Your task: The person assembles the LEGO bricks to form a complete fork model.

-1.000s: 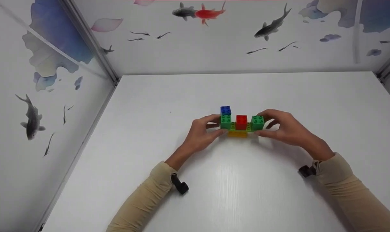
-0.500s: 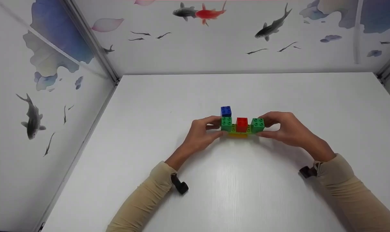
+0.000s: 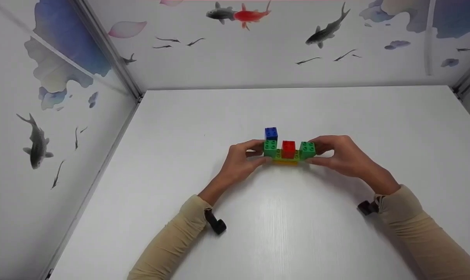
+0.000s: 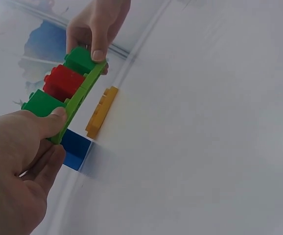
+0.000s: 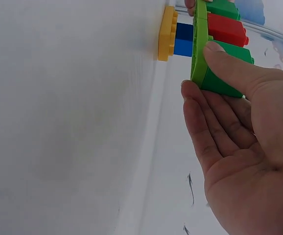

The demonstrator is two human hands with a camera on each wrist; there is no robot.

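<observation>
Both hands hold a toy-brick assembly between them. It has a long light-green plate (image 4: pixel 75 105) with a red brick (image 3: pixel 288 149) mid-plate, one green brick (image 3: pixel 270 147) at the left end and another green brick (image 3: pixel 307 149) at the right. My left hand (image 3: pixel 238 161) pinches the left end, thumb in front. My right hand (image 3: pixel 341 155) grips the other end, its thumb on the plate's edge in the right wrist view. A visible gap separates the plate from the yellow brick (image 4: pixel 102 112) below it. Behind stands a blue brick (image 3: pixel 271 133), apart from the plate.
The white table (image 3: pixel 196 116) carries the yellow and blue bricks. White panels (image 3: pixel 254 62) with painted fish rise along its back and left edges. A black wrist camera (image 3: pixel 216 223) hangs by the left sleeve, and another wrist camera (image 3: pixel 367 208) by the right.
The assembly has shifted slightly toward me and covers more of the yellow brick in the head view. My right fingers have drawn in closer around its right end.
</observation>
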